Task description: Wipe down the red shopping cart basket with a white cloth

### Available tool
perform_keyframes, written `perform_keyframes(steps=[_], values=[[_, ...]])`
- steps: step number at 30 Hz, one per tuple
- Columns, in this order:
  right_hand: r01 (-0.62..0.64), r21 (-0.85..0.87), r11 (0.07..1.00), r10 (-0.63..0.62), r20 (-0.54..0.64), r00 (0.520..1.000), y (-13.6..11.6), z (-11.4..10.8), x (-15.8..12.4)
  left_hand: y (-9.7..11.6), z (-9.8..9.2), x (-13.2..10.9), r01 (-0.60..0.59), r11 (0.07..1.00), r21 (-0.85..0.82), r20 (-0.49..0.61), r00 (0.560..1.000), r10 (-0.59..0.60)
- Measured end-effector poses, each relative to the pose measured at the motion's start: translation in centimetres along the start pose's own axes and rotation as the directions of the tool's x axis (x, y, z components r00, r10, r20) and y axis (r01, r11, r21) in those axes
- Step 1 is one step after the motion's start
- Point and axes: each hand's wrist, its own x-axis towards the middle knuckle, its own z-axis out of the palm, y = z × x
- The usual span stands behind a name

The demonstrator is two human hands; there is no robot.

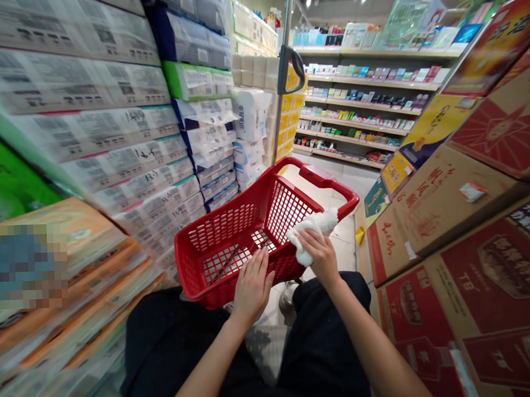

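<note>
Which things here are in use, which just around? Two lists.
In use: left hand on the red plastic shopping basket; right hand holding a white cloth at the basket's rim.

Just around: wrapped tissue packs; printed cardboard cartons; store shelves of boxed goods.

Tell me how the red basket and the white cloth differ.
The red basket is rigid plastic with a perforated, open-mesh body, while the white cloth is soft and crumpled. The basket is far larger than the cloth. The left hand holds the basket at its near rim, while the right hand bunches the cloth. Both are held in front of the person, and the cloth meets the basket's side.
</note>
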Motion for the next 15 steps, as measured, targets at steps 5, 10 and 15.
perform_keyframes(steps=[5,10,15], values=[[-0.194,-0.104,0.975,0.183,-0.108,0.977,3.2,-1.3,0.9,0.0,0.1,0.0,-0.007,1.0,-0.002,-0.002,1.0,0.007],[-0.217,0.022,0.976,0.218,-0.091,0.972,-4.1,2.3,-0.4,0.3,0.3,-0.2,0.011,1.0,0.01,0.004,1.0,-0.011],[-0.12,0.139,0.983,0.124,-0.025,0.992,-9.0,4.3,-1.6,0.1,0.2,-0.4,-0.009,1.0,0.014,0.007,1.0,0.009]])
